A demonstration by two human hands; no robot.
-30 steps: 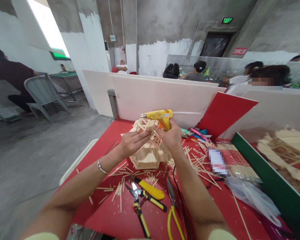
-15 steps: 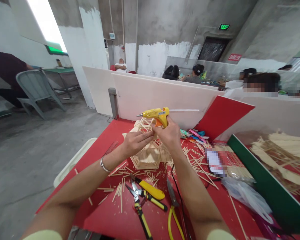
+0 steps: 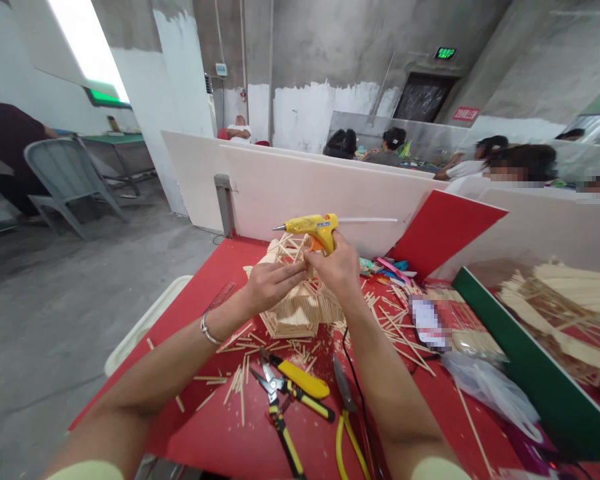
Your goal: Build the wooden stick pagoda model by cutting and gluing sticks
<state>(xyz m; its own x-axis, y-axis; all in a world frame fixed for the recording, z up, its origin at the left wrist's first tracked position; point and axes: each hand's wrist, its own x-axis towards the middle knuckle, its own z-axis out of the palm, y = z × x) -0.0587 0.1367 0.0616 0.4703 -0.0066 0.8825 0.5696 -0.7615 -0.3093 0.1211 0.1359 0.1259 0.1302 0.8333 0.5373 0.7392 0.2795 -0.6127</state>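
Observation:
My right hand point(image 3: 339, 267) is wrapped round the grip of a yellow glue gun point(image 3: 310, 227), its metal nozzle pointing left and a clear glue stick poking out of the back. Close against it, my left hand point(image 3: 276, 283) has its fingers pressed together, the tips meeting near my right thumb. Whatever lies between those fingertips is too small to make out. Below and behind both hands stands a model built of thin wooden sticks point(image 3: 293, 319), partly hidden by them. Loose sticks point(image 3: 237, 387) lie scattered around the model on the red table point(image 3: 200, 427).
In front lie snips point(image 3: 280, 407), a yellow-handled cutter point(image 3: 303, 379) and yellow-handled pliers point(image 3: 347, 413). A black cable point(image 3: 357, 373) runs beside my right forearm. To the right are a plastic bag point(image 3: 495, 387) and a green board point(image 3: 520, 360). White panels point(image 3: 300, 180) close off the back.

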